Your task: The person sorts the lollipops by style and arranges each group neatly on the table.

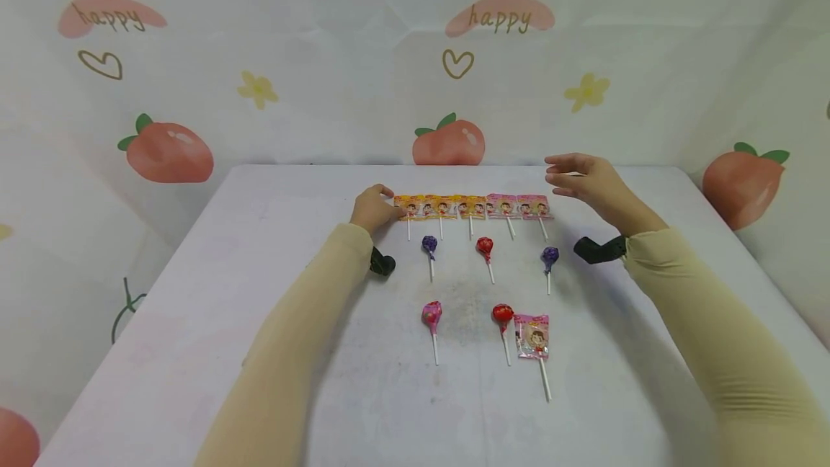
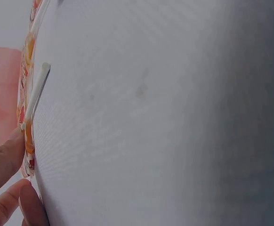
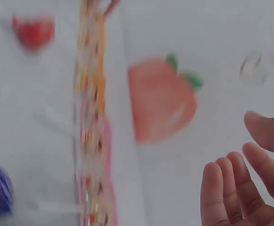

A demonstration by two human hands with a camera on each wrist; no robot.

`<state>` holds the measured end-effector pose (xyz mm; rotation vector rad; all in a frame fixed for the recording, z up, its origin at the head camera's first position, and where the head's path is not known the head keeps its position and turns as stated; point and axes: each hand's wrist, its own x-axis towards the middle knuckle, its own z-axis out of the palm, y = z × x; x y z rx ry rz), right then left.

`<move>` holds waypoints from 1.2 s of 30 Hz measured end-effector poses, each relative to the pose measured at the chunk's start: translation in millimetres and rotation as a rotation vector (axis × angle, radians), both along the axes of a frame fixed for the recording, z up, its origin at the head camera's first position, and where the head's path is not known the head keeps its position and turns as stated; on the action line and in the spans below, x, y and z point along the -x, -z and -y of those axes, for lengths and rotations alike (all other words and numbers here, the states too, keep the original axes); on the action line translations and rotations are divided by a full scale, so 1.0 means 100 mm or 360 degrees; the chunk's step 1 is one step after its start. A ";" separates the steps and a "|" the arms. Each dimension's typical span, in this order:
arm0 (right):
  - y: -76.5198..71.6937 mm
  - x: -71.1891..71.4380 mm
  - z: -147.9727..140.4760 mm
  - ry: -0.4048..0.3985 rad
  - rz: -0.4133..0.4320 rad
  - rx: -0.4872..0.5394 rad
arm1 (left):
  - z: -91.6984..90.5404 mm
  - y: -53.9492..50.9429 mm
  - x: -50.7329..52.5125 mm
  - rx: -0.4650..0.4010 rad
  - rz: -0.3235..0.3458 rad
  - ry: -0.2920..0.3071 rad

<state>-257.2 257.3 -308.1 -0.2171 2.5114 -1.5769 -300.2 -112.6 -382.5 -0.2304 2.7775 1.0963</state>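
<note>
A row of flat-wrapped lollipops runs across the back of the table, orange-wrapped lollipops [image 1: 441,207] on the left and pink-wrapped lollipops [image 1: 519,206] on the right. My left hand [image 1: 377,209] is at the row's left end, its fingertips touching the end orange wrapper [image 2: 28,141]. In the left wrist view a white stick [image 2: 39,87] points out from the row. My right hand [image 1: 586,182] is raised beyond the row's right end, fingers extended and holding nothing. The right wrist view shows its spread thumb and fingers [image 3: 240,188] apart from the blurred row.
In front of the row lie purple lollipops [image 1: 429,244] [image 1: 550,256] and a red lollipop [image 1: 485,246]. Nearer are a pink ball lollipop [image 1: 431,314], another red lollipop [image 1: 502,314] and a flat pink-wrapped lollipop [image 1: 533,337]. A peach-print cloth [image 1: 363,92] hangs behind the table.
</note>
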 end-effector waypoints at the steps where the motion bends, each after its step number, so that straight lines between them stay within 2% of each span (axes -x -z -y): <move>1: -0.03 -0.07 0.03 -0.0019 -0.0019 -0.0006 | 0.00 0.00 0.00 0.0000 0.0002 -0.0003; 5: -0.10 -0.36 0.13 -0.0079 -0.0092 -0.0028 | 0.00 0.00 0.00 0.0004 0.0013 -0.0015; 9: -0.08 -0.69 0.21 -0.0136 -0.0109 -0.0036 | -0.01 0.00 0.00 0.0005 0.0017 -0.0018; 13: 0.03 -1.01 0.26 -0.0193 -0.0116 -0.0047 | -0.01 0.00 0.01 0.0000 0.0008 -0.0007; 18: 0.25 -1.30 0.26 -0.0240 -0.0153 -0.0013 | -0.01 0.01 0.01 0.0002 -0.0004 0.0012; 25: 0.51 -1.55 0.20 -0.0266 -0.0203 -0.0079 | 0.01 -0.01 -0.01 0.0014 -0.0012 0.0011; 36: 0.69 -1.72 0.15 -0.0214 0.0027 -0.0319 | 0.00 -0.02 -0.02 -0.0003 0.0000 0.0008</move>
